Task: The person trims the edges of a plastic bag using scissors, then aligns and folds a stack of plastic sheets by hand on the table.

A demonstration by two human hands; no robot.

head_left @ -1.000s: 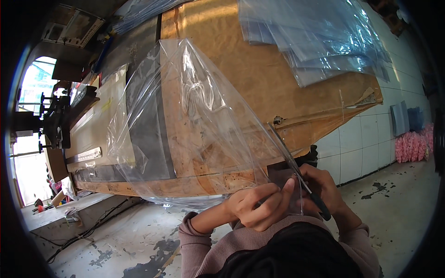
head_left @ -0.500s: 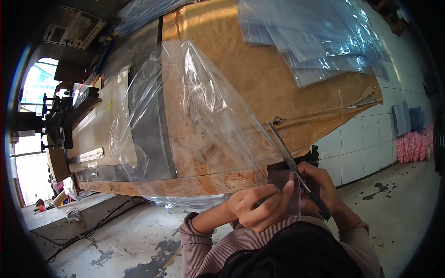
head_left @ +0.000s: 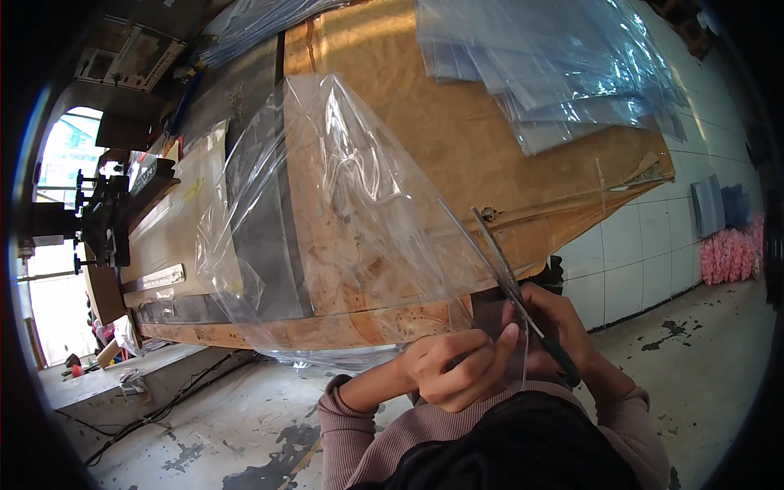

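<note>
L hand [head_left: 453, 369] pinching near corner of large clear crinkled plastic sheet [head_left: 355, 188], fingers curled closed. R hand [head_left: 563, 322] gripping long steel scissors w/ black handles [head_left: 513, 292]; blades standing apart, pointing away from body at sheet's R side, can't tell if biting. Sheet spreading fwd from hands across brown-and-grey worktable [head_left: 490, 143]. Far R on tabletop: fanned stack of bluish transparent plastic sheets [head_left: 563, 61] lying apart from it.

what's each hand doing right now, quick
Left hand: closed, fingers pinching the clear plastic film.
Right hand: closed around the scissors, whose blades stand apart.
</note>
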